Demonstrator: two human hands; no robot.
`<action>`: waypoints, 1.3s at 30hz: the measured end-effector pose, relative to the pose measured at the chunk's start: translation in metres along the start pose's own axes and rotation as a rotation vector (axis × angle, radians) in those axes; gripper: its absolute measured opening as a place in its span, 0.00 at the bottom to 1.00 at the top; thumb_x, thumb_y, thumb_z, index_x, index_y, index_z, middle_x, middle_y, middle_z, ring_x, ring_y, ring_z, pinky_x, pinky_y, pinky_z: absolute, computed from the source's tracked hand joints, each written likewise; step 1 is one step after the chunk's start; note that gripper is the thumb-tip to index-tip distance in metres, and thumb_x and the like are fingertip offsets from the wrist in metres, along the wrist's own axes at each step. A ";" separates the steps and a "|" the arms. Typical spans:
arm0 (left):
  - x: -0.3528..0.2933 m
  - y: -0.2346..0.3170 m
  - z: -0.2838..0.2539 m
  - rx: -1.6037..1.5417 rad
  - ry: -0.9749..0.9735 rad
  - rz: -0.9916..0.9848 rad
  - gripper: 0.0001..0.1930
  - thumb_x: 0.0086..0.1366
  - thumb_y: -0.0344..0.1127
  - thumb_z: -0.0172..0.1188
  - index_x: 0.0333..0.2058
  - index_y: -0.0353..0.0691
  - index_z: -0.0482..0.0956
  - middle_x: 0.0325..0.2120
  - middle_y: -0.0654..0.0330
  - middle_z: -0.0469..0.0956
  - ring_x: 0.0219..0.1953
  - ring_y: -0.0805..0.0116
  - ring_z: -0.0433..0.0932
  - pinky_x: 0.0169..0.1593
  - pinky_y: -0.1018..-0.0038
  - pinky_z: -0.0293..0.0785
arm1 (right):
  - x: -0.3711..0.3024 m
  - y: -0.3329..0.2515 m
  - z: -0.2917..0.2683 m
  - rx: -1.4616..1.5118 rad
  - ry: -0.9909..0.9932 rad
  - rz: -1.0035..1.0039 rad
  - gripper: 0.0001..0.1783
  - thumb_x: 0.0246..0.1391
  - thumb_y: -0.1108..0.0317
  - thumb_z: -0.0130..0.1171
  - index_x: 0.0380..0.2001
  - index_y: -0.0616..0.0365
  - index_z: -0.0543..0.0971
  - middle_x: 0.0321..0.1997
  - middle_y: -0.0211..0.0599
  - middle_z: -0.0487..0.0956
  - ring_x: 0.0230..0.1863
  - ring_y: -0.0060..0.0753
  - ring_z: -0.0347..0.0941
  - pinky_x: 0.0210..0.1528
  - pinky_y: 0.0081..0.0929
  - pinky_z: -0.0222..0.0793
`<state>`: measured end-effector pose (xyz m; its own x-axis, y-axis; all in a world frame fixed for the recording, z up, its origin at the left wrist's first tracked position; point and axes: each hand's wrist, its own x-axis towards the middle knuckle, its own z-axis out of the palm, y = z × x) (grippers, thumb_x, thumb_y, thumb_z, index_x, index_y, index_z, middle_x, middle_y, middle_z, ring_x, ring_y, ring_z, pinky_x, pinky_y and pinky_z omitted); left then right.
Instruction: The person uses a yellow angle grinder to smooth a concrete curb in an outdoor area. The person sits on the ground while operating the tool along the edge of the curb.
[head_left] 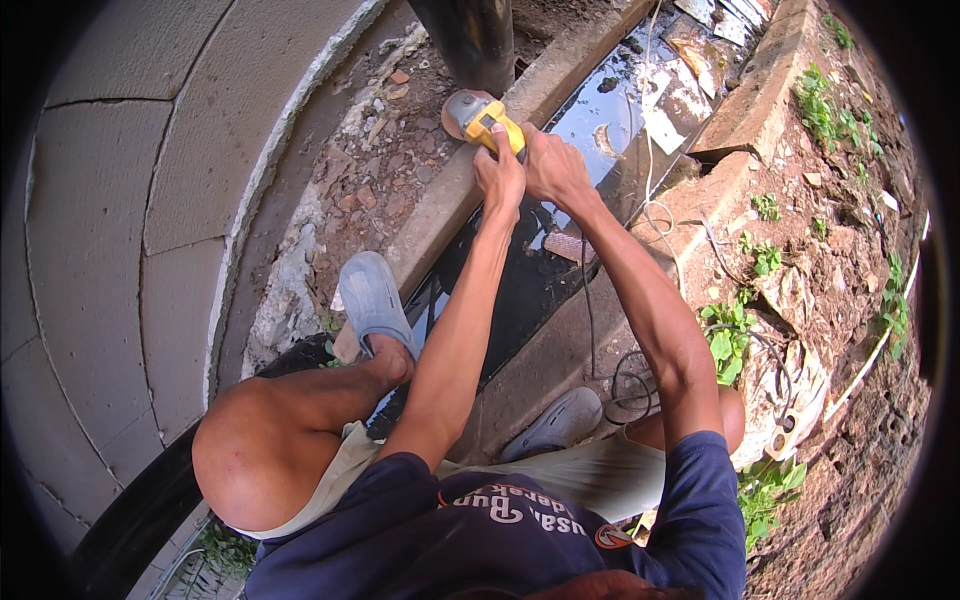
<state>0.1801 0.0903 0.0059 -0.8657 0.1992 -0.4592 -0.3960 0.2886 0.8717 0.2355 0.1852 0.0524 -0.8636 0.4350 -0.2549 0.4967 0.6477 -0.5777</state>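
Both my hands are closed around a yellow angle grinder [508, 132] with a grey metal head. My left hand [499, 182] wraps the near side of its body, the thumb laid along the top. Behind it, my right hand [555, 168] grips the rear end, which it mostly hides. The grinder's disc [454, 114] sits on the left, close to the foot of a thick dark post [468, 48]. Whether the disc touches the post I cannot tell. Beneath the tool runs the concrete edge [437, 205] of a drain.
Dark water [510, 270] with litter lies in the drain under my arms. A black cable [590, 320] hangs by my right forearm and coils near my right sandal [556, 424]. My left sandal [374, 296] rests at the far edge. A grey paved surface [110, 200] curves along the left.
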 end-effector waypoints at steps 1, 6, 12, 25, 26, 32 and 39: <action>0.001 -0.001 0.000 0.013 0.001 0.000 0.44 0.80 0.67 0.52 0.59 0.18 0.79 0.54 0.32 0.84 0.57 0.40 0.84 0.59 0.53 0.77 | -0.001 0.000 0.000 0.006 0.004 -0.003 0.24 0.65 0.55 0.62 0.53 0.64 0.79 0.44 0.70 0.86 0.50 0.74 0.84 0.52 0.66 0.79; 0.009 -0.011 -0.003 -0.024 0.014 0.017 0.43 0.80 0.66 0.52 0.59 0.19 0.79 0.53 0.32 0.84 0.57 0.40 0.84 0.60 0.53 0.77 | -0.002 -0.006 0.002 0.009 0.019 -0.014 0.23 0.65 0.54 0.62 0.52 0.64 0.78 0.44 0.69 0.87 0.49 0.74 0.85 0.51 0.65 0.79; 0.004 -0.003 -0.002 -0.031 -0.023 0.003 0.38 0.83 0.63 0.51 0.59 0.22 0.80 0.50 0.43 0.85 0.53 0.57 0.83 0.56 0.60 0.77 | 0.002 0.003 0.009 0.008 0.018 -0.002 0.24 0.65 0.54 0.62 0.52 0.64 0.79 0.45 0.69 0.86 0.49 0.74 0.84 0.51 0.65 0.79; 0.019 -0.005 -0.015 0.007 0.010 0.008 0.39 0.83 0.63 0.50 0.57 0.22 0.81 0.47 0.49 0.85 0.49 0.65 0.81 0.53 0.63 0.77 | 0.008 -0.015 0.010 -0.001 0.004 -0.005 0.24 0.68 0.55 0.58 0.54 0.65 0.80 0.45 0.70 0.87 0.50 0.74 0.85 0.52 0.64 0.80; 0.019 -0.005 -0.016 0.009 0.012 0.005 0.39 0.83 0.63 0.50 0.56 0.22 0.81 0.47 0.49 0.85 0.49 0.65 0.81 0.53 0.63 0.77 | 0.009 -0.014 0.012 -0.003 0.006 -0.008 0.24 0.68 0.55 0.58 0.54 0.65 0.80 0.45 0.70 0.87 0.50 0.74 0.85 0.52 0.64 0.80; 0.012 0.005 -0.015 0.019 0.003 -0.014 0.38 0.83 0.63 0.51 0.55 0.22 0.82 0.45 0.50 0.85 0.46 0.66 0.80 0.51 0.63 0.77 | 0.014 -0.007 0.018 0.016 0.023 0.017 0.27 0.63 0.50 0.65 0.54 0.63 0.80 0.44 0.69 0.87 0.50 0.74 0.84 0.53 0.66 0.78; 0.022 -0.002 -0.017 0.021 0.013 -0.018 0.38 0.84 0.63 0.50 0.56 0.23 0.82 0.45 0.50 0.85 0.47 0.66 0.81 0.51 0.63 0.77 | 0.014 -0.015 0.014 0.016 0.012 0.008 0.28 0.63 0.50 0.65 0.56 0.62 0.80 0.45 0.69 0.87 0.50 0.74 0.84 0.53 0.65 0.78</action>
<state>0.1564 0.0779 -0.0025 -0.8626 0.1820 -0.4721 -0.4047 0.3118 0.8597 0.2146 0.1730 0.0464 -0.8586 0.4473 -0.2505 0.5020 0.6343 -0.5880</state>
